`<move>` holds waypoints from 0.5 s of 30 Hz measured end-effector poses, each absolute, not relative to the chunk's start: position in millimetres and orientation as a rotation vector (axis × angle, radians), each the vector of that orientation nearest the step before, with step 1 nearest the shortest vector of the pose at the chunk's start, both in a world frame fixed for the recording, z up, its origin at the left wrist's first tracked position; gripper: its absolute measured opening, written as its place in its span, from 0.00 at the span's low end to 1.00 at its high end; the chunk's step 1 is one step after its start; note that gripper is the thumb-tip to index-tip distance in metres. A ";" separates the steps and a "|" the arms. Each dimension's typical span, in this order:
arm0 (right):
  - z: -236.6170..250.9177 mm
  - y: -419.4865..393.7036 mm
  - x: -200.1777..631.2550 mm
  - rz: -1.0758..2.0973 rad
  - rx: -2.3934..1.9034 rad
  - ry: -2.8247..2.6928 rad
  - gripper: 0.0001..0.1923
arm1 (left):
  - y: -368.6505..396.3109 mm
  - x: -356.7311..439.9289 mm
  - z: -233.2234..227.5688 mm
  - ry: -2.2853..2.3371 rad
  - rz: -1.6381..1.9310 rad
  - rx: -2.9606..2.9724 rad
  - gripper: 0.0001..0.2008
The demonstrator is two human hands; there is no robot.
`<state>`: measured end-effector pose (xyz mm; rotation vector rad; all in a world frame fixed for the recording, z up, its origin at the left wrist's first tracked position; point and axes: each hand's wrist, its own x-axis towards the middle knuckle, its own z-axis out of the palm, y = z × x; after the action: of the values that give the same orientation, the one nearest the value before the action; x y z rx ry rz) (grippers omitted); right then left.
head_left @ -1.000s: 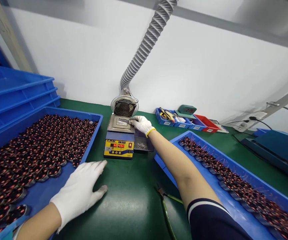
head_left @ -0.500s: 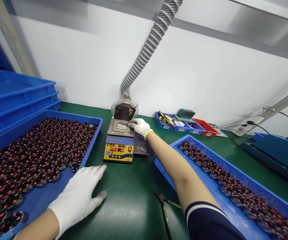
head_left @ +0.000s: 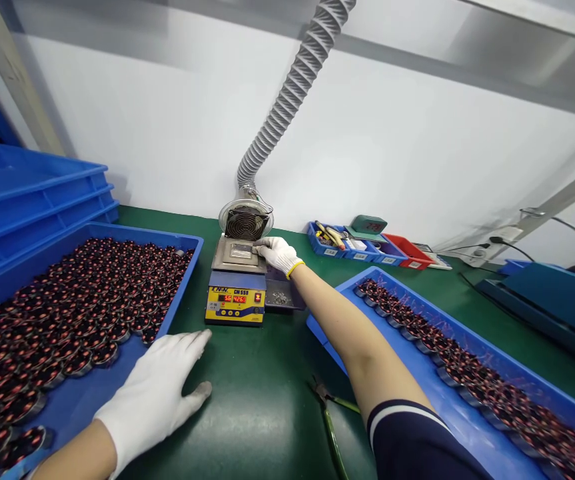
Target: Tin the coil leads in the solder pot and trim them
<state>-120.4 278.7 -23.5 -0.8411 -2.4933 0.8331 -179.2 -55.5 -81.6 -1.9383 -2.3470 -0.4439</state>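
My left hand [head_left: 160,387], in a white glove, lies beside the blue tray at the left. Its thumb and fingers are spread with nothing between them. My right hand [head_left: 280,255], gloved with a yellow cuff edge, reaches to the right side of the solder pot [head_left: 237,307], a yellow-fronted box with red digits. Its fingers are pinched at the rim of the metal top, next to the shiny molten square [head_left: 242,251]. What they hold is too small and covered to make out. Beneath the right wrist sits a dark tray [head_left: 294,303] with small silvery bits.
Round dark parts with reddish tips [head_left: 87,300] fill most of the left blue tray [head_left: 194,257]. Similar parts line the right blue tray [head_left: 382,360]. Green-handled cutters [head_left: 332,427] lie in front. Behind the pot stand a fan [head_left: 245,225] and grey duct [head_left: 292,93]; small bins [head_left: 327,248] stand right.
Both hands keep nearly the same place and pose. The whole view has shifted slightly, and the red digits on the solder pot read differently.
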 end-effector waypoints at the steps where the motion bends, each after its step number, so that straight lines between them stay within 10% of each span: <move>1: -23.1 278.3 -118.2 0.836 -0.843 -2.495 0.12 | -55.2 -179.5 -82.1 -2.350 -0.450 -1.940 0.30; 15: -37.7 265.1 -113.5 0.848 -0.835 -2.431 0.14 | -53.4 -180.0 -81.3 -2.333 -0.487 -1.946 0.30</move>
<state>-113.5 265.1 -37.7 -0.8350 -2.4314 0.8478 -180.0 -53.4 -81.3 -1.9459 -2.3330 -0.4872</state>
